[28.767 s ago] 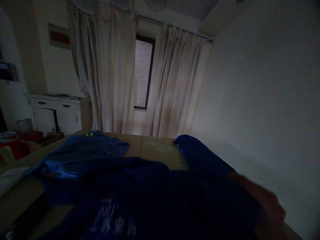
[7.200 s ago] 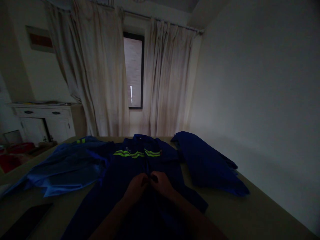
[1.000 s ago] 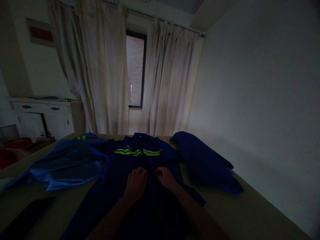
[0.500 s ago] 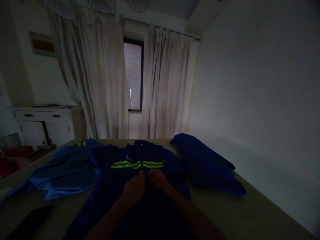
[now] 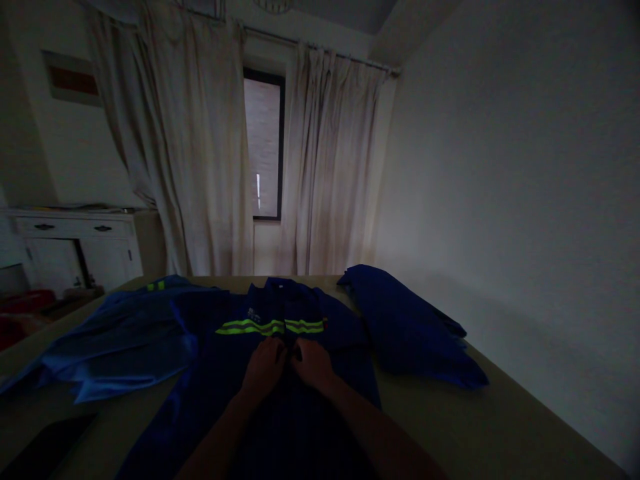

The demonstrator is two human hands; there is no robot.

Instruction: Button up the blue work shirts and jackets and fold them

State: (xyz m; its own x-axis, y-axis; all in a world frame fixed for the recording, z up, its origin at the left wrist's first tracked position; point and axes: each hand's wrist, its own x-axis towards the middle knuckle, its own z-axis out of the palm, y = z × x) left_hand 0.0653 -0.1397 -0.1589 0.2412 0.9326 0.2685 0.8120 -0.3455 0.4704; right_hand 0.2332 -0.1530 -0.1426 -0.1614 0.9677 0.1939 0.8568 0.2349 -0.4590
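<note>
A dark blue work jacket (image 5: 210, 380) with yellow-green reflective stripes across its chest lies spread out in front of me, collar at the far end. My left hand (image 5: 265, 363) is closed on the jacket's front, just below the stripe and left of the middle line. Close beside it, my right hand (image 5: 311, 361) is closed on the front's other side. The fingertips of both hands nearly meet at the jacket's front opening. Dim light hides the exact bit of cloth or fastening between the fingers.
A lighter blue garment (image 5: 130, 340) lies to the left, touching the jacket's sleeve. Folded dark blue cloth (image 5: 410, 327) rests on the right. A flat black object (image 5: 50, 443) is at the table's (image 5: 450, 433) near left. Behind are curtains (image 5: 200, 147) and a white cabinet (image 5: 85, 247).
My hands have shifted slightly and the fingers are more curled in at the jacket's front. The view has turned a little to the right.
</note>
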